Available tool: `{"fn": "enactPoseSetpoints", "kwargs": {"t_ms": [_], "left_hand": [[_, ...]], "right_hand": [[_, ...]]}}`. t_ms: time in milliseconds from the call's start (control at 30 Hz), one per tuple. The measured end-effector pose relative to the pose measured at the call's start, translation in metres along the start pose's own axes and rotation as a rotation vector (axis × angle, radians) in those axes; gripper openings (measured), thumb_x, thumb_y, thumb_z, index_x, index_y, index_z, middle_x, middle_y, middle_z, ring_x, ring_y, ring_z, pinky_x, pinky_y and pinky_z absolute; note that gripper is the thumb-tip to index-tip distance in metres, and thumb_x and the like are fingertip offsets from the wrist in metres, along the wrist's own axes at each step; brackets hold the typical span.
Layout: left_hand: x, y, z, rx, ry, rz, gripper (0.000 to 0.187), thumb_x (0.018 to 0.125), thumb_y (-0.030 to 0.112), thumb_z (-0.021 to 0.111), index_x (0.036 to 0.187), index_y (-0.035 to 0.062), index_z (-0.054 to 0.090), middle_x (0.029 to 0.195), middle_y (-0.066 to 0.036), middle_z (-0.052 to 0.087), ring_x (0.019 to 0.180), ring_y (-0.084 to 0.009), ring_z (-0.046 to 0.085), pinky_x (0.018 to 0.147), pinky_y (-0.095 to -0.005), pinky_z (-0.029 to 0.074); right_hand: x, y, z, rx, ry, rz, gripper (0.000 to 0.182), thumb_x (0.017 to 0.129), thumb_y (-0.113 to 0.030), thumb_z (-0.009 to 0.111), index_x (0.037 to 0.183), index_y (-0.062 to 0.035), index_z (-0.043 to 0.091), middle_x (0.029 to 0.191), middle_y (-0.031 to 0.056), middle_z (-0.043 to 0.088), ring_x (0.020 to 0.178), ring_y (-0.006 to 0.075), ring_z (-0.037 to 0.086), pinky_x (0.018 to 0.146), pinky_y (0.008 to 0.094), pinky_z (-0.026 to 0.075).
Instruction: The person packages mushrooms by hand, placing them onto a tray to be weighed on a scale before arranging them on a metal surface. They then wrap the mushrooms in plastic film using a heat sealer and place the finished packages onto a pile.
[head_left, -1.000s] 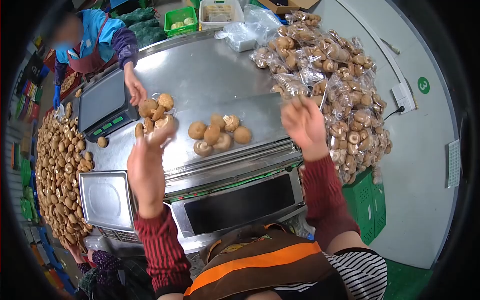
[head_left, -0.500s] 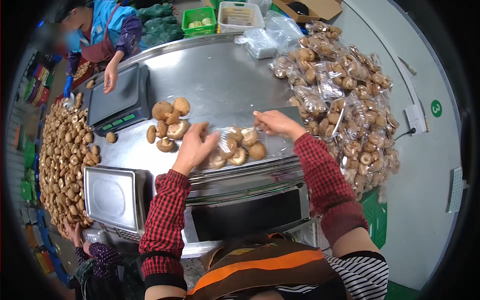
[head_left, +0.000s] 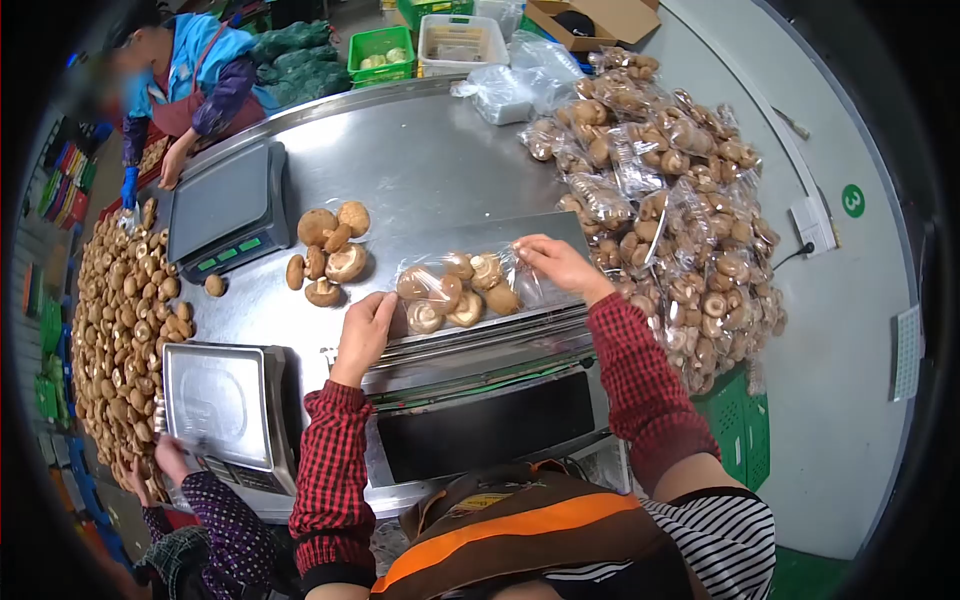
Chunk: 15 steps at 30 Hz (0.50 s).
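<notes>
A clear plastic bag of mushrooms (head_left: pixel 464 292) lies on the steel plate near the table's front edge, its several brown caps and pale stems showing through the film. At the bag's left end, my left hand (head_left: pixel 364 333) has its fingers and thumb closed on the film. My right hand (head_left: pixel 560 267) pinches the film at the upper right end. The bag is stretched between both hands. Just beyond my left hand sits a small group of loose mushrooms (head_left: pixel 345 262) on the metal table (head_left: pixel 430 165).
Bagged mushrooms (head_left: pixel 690 230) are heaped on the right. Two scales (head_left: pixel 225 205) and a large pile of loose mushrooms (head_left: pixel 120 340) occupy the left. A co-worker in blue (head_left: pixel 195 80) stands at the far left; another person's sleeve (head_left: pixel 230 530) is at the lower left.
My left hand has moved left and down, off the top of the bag to its left end. The far co-worker's hand has drawn back from the scale. The nearer person's hand has reached to the near scale.
</notes>
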<state>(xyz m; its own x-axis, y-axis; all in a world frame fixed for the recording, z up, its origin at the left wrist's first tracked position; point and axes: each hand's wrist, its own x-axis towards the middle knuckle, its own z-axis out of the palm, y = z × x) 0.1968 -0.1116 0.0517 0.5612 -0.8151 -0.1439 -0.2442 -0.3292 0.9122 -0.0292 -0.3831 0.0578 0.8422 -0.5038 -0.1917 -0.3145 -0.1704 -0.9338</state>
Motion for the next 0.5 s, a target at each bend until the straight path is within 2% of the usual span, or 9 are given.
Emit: {"fn": "enactPoseSetpoints", "kwargs": {"t_ms": [33,100,133,200,233,267,367,433,500], "left_hand": [[0.001,-0.003,0.005,0.035,0.066,-0.001,0.036,0.098,0.028,0.053,0.086,-0.0054,0.058,0.063,-0.009,0.053,0.064,-0.0173,0.05,0.063,-0.0346,0.043],[-0.005,0.004,0.012,-0.043,0.094,0.011,0.038,0.099,0.027,0.052,0.079,-0.0043,0.055,0.06,-0.005,0.051,0.057,-0.014,0.047,0.056,-0.0331,0.041],[-0.016,0.018,0.01,-0.115,0.085,-0.035,0.038,0.1,0.027,0.052,0.078,-0.0034,0.056,0.059,-0.004,0.05,0.054,-0.0119,0.047,0.052,-0.0309,0.039],[-0.042,0.039,0.004,-0.193,0.068,-0.072,0.037,0.1,0.027,0.052,0.076,-0.0006,0.058,0.057,0.0,0.049,0.047,-0.0071,0.045,0.045,-0.0257,0.035],[-0.054,0.03,-0.003,-0.176,-0.012,-0.154,0.037,0.1,0.028,0.052,0.079,-0.0016,0.06,0.056,-0.001,0.05,0.046,-0.0075,0.045,0.044,-0.0256,0.038],[-0.074,0.035,-0.006,-0.171,-0.068,-0.227,0.038,0.1,0.029,0.053,0.079,-0.0021,0.06,0.057,-0.002,0.051,0.046,-0.008,0.046,0.043,-0.0255,0.04],[-0.121,0.042,-0.004,-0.084,-0.157,-0.361,0.04,0.099,0.031,0.054,0.078,-0.0026,0.059,0.058,-0.005,0.055,0.046,-0.0098,0.052,0.043,-0.0254,0.044],[-0.146,0.033,0.006,-0.005,-0.114,-0.291,0.038,0.099,0.029,0.054,0.077,-0.0011,0.058,0.061,-0.004,0.055,0.048,-0.0094,0.052,0.046,-0.0248,0.044],[-0.165,0.021,0.02,-0.132,0.052,-0.168,0.038,0.1,0.025,0.053,0.071,0.0013,0.054,0.06,-0.001,0.048,0.051,-0.0078,0.047,0.048,-0.0248,0.043]], "right_hand": [[-0.008,-0.001,0.01,-0.001,0.011,0.003,0.032,0.101,-0.027,0.052,0.115,0.0004,0.061,0.116,0.0082,0.058,0.098,0.0181,0.062,0.081,0.0302,0.054],[-0.03,-0.031,0.03,0.327,0.129,0.28,0.034,0.104,-0.031,0.043,0.117,-0.0011,0.051,0.105,0.0087,0.056,0.081,0.0177,0.065,0.063,0.032,0.058],[-0.041,-0.039,0.033,0.332,0.183,0.285,0.033,0.105,-0.034,0.039,0.116,-0.0036,0.045,0.099,0.0092,0.053,0.072,0.018,0.065,0.051,0.0316,0.058],[-0.076,-0.04,0.035,0.411,0.138,0.33,0.033,0.104,-0.034,0.039,0.115,-0.0038,0.046,0.098,0.0084,0.053,0.073,0.0175,0.065,0.049,0.0308,0.057],[-0.097,-0.039,0.039,0.481,0.076,0.364,0.033,0.104,-0.035,0.04,0.115,-0.0041,0.047,0.097,0.0076,0.053,0.073,0.0169,0.065,0.048,0.0301,0.056],[-0.12,-0.037,0.046,0.51,0.046,0.388,0.033,0.105,-0.034,0.038,0.116,-0.0048,0.049,0.087,0.0059,0.061,0.062,0.0121,0.064,0.045,0.029,0.055],[-0.179,-0.036,0.081,0.519,0.077,0.536,0.036,0.104,-0.037,0.037,0.115,-0.0047,0.048,0.098,0.0087,0.062,0.069,0.0179,0.065,0.047,0.0287,0.055],[-0.202,-0.035,0.095,0.467,0.174,0.573,0.033,0.104,-0.033,0.04,0.11,-0.003,0.051,0.087,0.0087,0.064,0.064,0.0167,0.065,0.048,0.029,0.054],[-0.223,-0.033,0.111,-0.018,0.452,0.406,0.028,0.102,-0.028,0.045,0.101,-0.0008,0.054,0.072,0.0099,0.063,0.057,0.0168,0.063,0.049,0.0319,0.05]]}}
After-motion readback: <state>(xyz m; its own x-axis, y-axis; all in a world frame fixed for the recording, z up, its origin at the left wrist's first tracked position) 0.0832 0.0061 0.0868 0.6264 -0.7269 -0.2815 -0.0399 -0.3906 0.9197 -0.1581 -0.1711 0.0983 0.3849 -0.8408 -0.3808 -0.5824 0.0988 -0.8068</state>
